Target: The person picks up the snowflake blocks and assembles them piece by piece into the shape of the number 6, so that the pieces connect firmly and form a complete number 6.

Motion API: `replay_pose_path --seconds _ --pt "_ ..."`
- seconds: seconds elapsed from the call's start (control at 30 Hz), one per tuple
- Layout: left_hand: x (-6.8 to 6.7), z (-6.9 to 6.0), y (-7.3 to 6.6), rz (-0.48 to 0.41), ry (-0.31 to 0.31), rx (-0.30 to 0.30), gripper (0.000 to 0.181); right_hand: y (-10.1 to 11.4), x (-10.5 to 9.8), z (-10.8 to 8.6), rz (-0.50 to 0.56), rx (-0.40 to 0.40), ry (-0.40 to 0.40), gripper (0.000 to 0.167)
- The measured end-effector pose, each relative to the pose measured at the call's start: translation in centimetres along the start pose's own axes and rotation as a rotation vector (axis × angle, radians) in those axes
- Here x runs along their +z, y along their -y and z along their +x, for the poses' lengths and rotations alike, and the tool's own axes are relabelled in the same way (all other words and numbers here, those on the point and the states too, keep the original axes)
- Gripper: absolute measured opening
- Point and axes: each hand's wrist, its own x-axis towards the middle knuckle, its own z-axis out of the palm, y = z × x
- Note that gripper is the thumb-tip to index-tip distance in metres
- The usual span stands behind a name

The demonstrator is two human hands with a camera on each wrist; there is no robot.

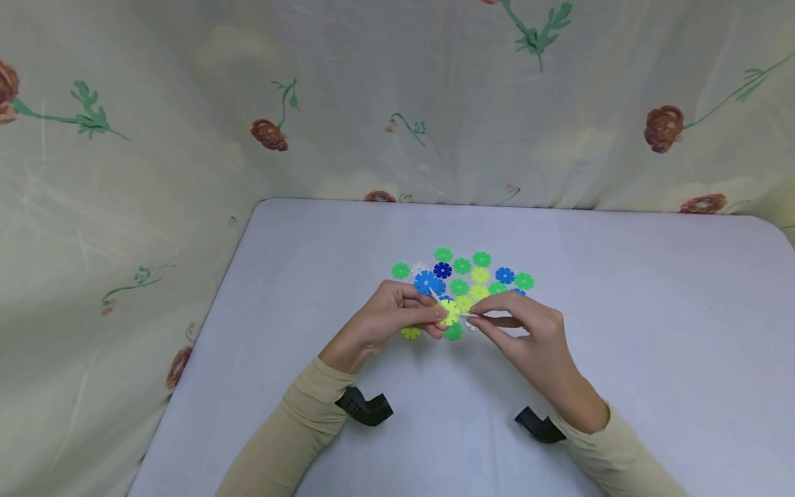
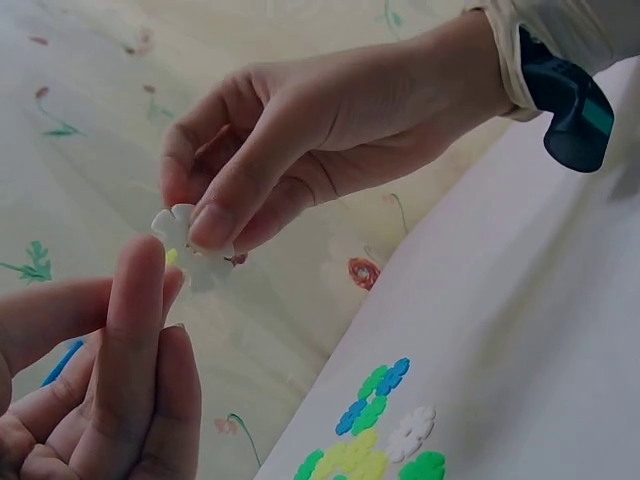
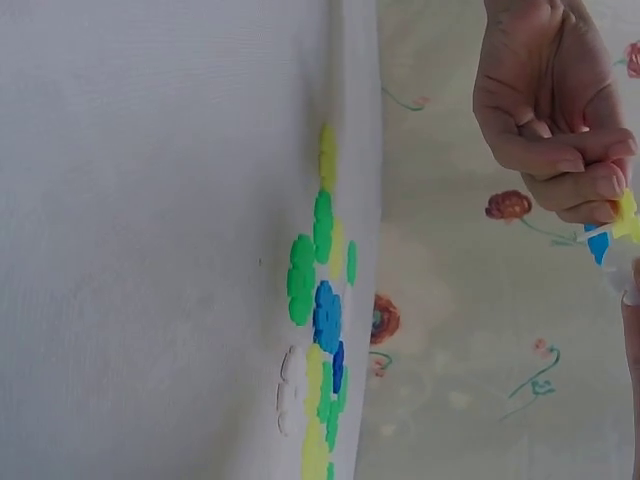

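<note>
My left hand (image 1: 397, 310) grips a small cluster of notched, flower-shaped plastic discs. A yellow disc (image 1: 448, 313) faces up at its thumb tip, and a blue disc (image 1: 426, 282) stands out above the fingers. From the right, my right hand (image 1: 534, 324) pinches a white disc (image 2: 205, 268) between thumb and fingers. Its edge meets the yellow disc; how deep the notches sit in each other is hidden. In the right wrist view, the yellow (image 3: 625, 215) and blue pieces (image 3: 598, 245) show beside the left fingertips.
Loose green (image 1: 443, 255), yellow (image 1: 480, 275), dark blue (image 1: 443, 270) and white discs (image 2: 411, 434) lie spread on the white table (image 1: 323, 248) under and beyond the hands. A flower-patterned curtain (image 1: 348, 96) hangs behind the table and along its left side.
</note>
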Motion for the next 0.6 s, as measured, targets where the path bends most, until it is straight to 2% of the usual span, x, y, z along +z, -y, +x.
replay_pose_path --seconds 0.13,0.27,0.4,0.5,0.53,0.6 --pt "0.11 -0.13 -0.19 0.008 -0.015 0.000 0.009 -0.19 0.01 -0.05 -0.003 -0.002 -0.006 0.019" --pt "0.12 -0.11 -0.16 0.015 -0.020 0.007 0.009 -0.29 -0.03 0.03 -0.051 -0.046 -0.019 0.032" --pt "0.04 -0.09 -0.11 0.018 -0.041 0.015 0.011 -0.38 -0.15 0.09 -0.079 -0.069 -0.007 0.034" --pt "-0.02 -0.10 -0.08 0.020 -0.048 0.016 0.013 -0.53 -0.28 0.04 -0.047 -0.032 0.009 0.014" --pt "-0.04 -0.09 -0.07 0.022 -0.046 0.018 0.014 -0.60 -0.33 -0.01 -0.033 -0.013 0.013 0.011" --pt "-0.03 -0.10 -0.10 0.023 -0.041 0.015 0.014 -0.75 -0.42 -0.11 -0.009 0.018 0.020 0.025"
